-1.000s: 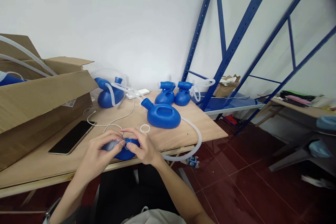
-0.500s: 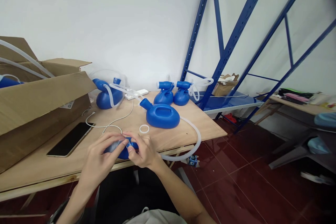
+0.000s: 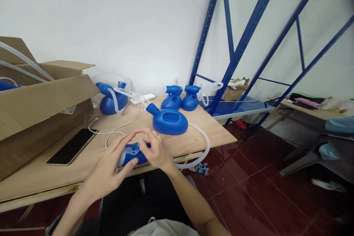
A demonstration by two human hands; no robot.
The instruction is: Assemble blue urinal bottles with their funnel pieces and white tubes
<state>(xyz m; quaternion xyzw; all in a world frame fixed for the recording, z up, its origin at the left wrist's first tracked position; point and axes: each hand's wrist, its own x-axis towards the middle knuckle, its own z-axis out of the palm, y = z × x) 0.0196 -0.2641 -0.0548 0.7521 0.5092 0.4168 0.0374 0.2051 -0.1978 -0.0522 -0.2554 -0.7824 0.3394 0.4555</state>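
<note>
A short blue tubular spout point(image 3: 138, 158) with a clear cap on its left end lies near the table's front edge. My left hand point(image 3: 109, 166) arches over its left end, fingers stretched out and thumb against its front side. With thumb and bent fingers, my right hand point(image 3: 157, 153) pinches the spout's upper right part; the exact grip point is partly hidden. Just behind sits a blue handled bottle point(image 3: 170, 127) with an uncapped neck. A white ring point(image 3: 153, 133) shows partly behind my right fingers. A translucent hose point(image 3: 206, 143) loops off the table's right front edge.
An opened cardboard box point(image 3: 49, 107) holding hoses stands at left, beside a phone point(image 3: 72, 147) and a white cable point(image 3: 121, 125). Another blue bottle point(image 3: 109, 104) and two capped bottles point(image 3: 171, 101) stand against the wall. A blue metal rack point(image 3: 235, 62) rises at right.
My left fingers have spread and lifted away from the clear cap, showing more of the spout. My right hand has shifted slightly right and now partly covers the white ring.
</note>
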